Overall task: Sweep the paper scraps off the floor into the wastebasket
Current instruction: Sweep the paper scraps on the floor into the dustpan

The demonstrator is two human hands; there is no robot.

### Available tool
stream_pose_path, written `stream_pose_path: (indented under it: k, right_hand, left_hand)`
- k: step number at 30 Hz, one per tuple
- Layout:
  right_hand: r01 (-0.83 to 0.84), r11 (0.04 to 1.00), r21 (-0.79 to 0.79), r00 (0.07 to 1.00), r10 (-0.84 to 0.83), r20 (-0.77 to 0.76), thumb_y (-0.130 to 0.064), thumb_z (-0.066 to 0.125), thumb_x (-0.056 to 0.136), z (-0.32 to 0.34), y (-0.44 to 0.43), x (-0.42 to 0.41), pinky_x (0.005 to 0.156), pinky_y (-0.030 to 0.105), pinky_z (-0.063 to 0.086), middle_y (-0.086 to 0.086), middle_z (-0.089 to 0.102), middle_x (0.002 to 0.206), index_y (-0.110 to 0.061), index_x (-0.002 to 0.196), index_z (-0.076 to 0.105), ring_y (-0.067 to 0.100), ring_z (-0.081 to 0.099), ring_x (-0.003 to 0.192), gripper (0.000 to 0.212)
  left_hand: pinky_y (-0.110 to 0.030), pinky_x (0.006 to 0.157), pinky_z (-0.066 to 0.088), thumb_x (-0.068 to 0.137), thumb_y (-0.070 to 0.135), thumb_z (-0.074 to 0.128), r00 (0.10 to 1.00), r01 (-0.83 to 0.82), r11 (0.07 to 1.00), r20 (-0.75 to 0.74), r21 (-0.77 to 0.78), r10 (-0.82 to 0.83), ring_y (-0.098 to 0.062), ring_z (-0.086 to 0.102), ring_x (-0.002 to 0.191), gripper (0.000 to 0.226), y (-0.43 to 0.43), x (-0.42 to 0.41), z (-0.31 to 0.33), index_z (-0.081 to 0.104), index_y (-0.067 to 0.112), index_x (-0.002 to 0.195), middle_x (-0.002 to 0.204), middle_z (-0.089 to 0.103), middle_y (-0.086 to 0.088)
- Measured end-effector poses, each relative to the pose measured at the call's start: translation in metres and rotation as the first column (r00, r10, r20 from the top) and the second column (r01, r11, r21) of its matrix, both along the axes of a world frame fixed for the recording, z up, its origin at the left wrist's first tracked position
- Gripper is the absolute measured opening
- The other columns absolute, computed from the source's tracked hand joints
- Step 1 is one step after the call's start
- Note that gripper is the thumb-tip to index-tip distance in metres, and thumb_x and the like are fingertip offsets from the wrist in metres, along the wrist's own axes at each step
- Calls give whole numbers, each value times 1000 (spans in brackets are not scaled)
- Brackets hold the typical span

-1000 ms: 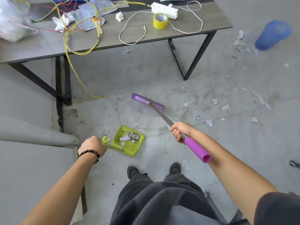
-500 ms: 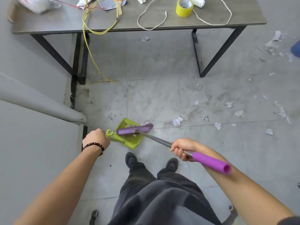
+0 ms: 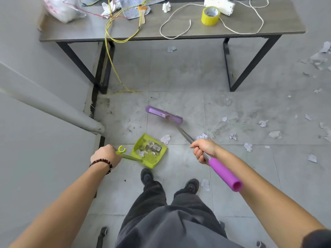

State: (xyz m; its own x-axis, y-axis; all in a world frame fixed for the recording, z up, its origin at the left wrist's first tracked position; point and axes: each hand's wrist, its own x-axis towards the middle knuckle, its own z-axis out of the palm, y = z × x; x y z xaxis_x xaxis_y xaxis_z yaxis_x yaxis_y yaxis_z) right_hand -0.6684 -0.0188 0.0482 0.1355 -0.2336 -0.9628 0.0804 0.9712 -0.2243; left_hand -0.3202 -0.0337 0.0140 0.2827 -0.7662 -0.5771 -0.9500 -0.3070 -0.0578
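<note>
One dustpan (image 3: 150,162), one broom (image 3: 164,116). The left hand (image 3: 105,155) grips the dustpan handle; the right hand (image 3: 204,150) grips the broom shaft. The broom head, previously over the dustpan, now lies beyond it.

Single wide-angle view from head height, facing forward and steeply down. Near: forearms (image 3: 71,194) entering from bottom corners, left hand (image 3: 105,155) and right hand (image 3: 204,149) at mid-height, shoes (image 3: 146,176) lower centre. Frame centre on head of broom (image 3: 165,116), dustpan (image 3: 150,153) just below. Farther: floor (image 3: 179,77), table (image 3: 89,31) across top.

Dustpan (image 3: 149,151) mid-frame, scraps (image 3: 142,153) in it; broom (image 3: 223,173) slants from above it to lower right; table (image 3: 89,31) across top, loose scraps (image 3: 274,134) right.
</note>
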Motion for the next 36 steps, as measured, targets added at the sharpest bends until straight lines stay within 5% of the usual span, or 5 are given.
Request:
stream_pose_path:
  k: [7, 14, 17, 22, 36]
  right_hand:
    - [-65, 984, -164, 980, 31, -198, -1, 43, 86, -36, 22, 47, 34, 15, 31, 3, 42, 43, -9, 69, 49, 10, 36, 30, 20]
    - [-154, 988, 29, 977, 156, -142, 2, 41, 88, -22, 92, 94, 31, 14, 31, -1, 40, 38, -10, 63, 44, 7, 35, 27, 28]
    - [164, 970, 178, 985, -169, 17, -4, 43, 93, -8, 118, 85, 25, 13, 30, -6, 37, 43, -15, 63, 40, 3, 37, 27, 32]
    - [570, 798, 197, 806, -589, 53, -4, 44, 92, 23, 165, 103, 22, 15, 31, -4, 38, 45, -16, 67, 39, 4, 39, 25, 29]
    - [871, 482, -92, 475, -875, -92, -9, 49, 97, 22, 262, 104, 26, 11, 29, -9, 35, 39, -16, 74, 41, 0, 35, 26, 25]
  left_hand:
    - [-29, 67, 54, 83, 34, 57, 999, 36, 999, 27, 27, -37, -25, 63, 71, 16, 16, 6, -10, 67, 21, 84, 74, 63, 0]
    - [-28, 64, 48, 82, 17, 52, 989, 146, 989, -8, 23, -145, -26, 61, 75, 15, 26, 40, -15, 66, 18, 88, 78, 62, -1]
    - [-29, 64, 46, 83, 13, 51, 977, 205, 979, -65, 22, -203, -27, 58, 74, 13, 27, 57, -14, 64, 15, 86, 72, 56, -1]
    - [-30, 67, 49, 80, 7, 47, 960, 237, 969, -169, 67, -223, -29, 59, 77, 10, 16, 73, -9, 56, 12, 78, 80, 60, -6]
    - [-23, 50, 39, 84, 17, 53, 827, 529, 848, -241, 28, -508, -24, 59, 63, 16, 31, 28, 5, 62, 14, 71, 68, 63, -2]
